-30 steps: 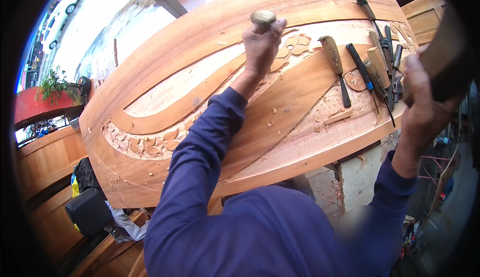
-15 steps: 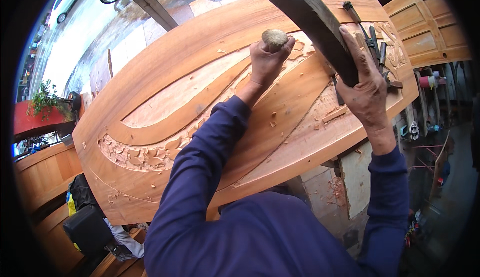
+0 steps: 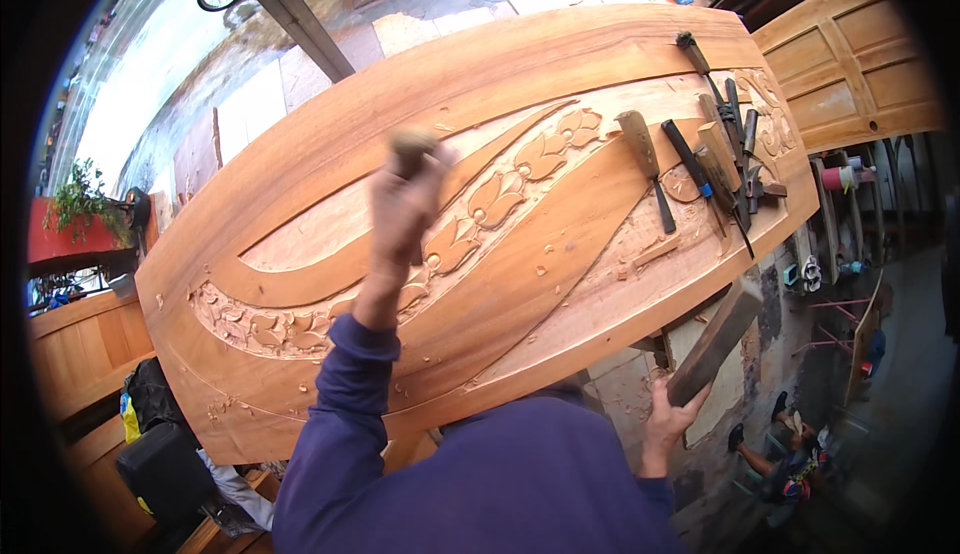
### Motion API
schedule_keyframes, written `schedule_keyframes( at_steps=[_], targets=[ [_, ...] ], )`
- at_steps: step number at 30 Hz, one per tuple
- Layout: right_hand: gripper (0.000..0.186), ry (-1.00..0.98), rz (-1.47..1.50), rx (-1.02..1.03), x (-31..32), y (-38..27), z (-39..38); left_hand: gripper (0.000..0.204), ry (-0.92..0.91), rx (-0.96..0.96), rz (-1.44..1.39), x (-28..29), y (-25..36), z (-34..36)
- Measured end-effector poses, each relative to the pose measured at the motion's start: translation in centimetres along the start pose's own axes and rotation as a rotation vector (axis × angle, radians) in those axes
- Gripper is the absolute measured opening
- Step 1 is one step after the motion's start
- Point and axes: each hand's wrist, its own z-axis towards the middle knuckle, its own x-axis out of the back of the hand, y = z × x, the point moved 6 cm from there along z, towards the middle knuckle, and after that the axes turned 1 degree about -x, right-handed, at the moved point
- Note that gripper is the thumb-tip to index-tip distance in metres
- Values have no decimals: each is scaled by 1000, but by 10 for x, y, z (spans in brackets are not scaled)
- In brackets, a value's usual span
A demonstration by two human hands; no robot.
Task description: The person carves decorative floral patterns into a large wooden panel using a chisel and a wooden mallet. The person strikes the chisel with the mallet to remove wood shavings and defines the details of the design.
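Observation:
A large wooden panel (image 3: 585, 254) with a carved band of leaves and flowers (image 3: 497, 199) lies before me, strewn with wood chips. My left hand (image 3: 398, 212), blurred by motion, is closed round a chisel's wooden handle (image 3: 412, 144) above the band's middle; part of the blade shows below the fist, and its tip cannot be made out. Beyond the panel's near edge, at the lower right, my right hand (image 3: 668, 422) grips one end of a dark, thick wooden club (image 3: 715, 342). A wooden-handled chisel (image 3: 640, 149) and a black-handled one (image 3: 688, 157) rest on the panel's right part.
Several more carving tools (image 3: 735, 149) are heaped at the panel's right end. A panelled door (image 3: 850, 64) stands at the far right. A person (image 3: 795, 459) sits low at the lower right. A black case (image 3: 172, 469) is at the lower left, and a post (image 3: 290, 14) rises behind the panel.
The left hand has moved left along the carved band with the chisel. The right hand has brought the club down and toward me, off the panel, uncovering the tools on the right.

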Motion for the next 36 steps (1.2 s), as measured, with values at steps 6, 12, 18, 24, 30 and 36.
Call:
schedule_keyframes(
  at_steps=[6, 12, 18, 24, 30, 36],
  targets=[
    [87, 40, -92, -107, 30, 18, -8, 44, -332, -192, 649, -154, -32, -10],
    [85, 89, 21, -111, 54, 25, 11, 80, -196, -196, 796, -266, -68, 32],
    [85, 13, 9, -96, 86, 52, 47, 82, -40, -187, 714, -327, -78, 21],
    [93, -87, -10, 44, 128, 77, 104, 92, 123, -30, 720, -336, -59, 0],
    [91, -184, 102, 16, 146, 64, 140, 100, 55, 151, 259, -389, -61, -36],
    [88, -225, 125, -27, 159, 77, 162, 107, 79, -72, 627, -436, -83, -39]
  ],
)
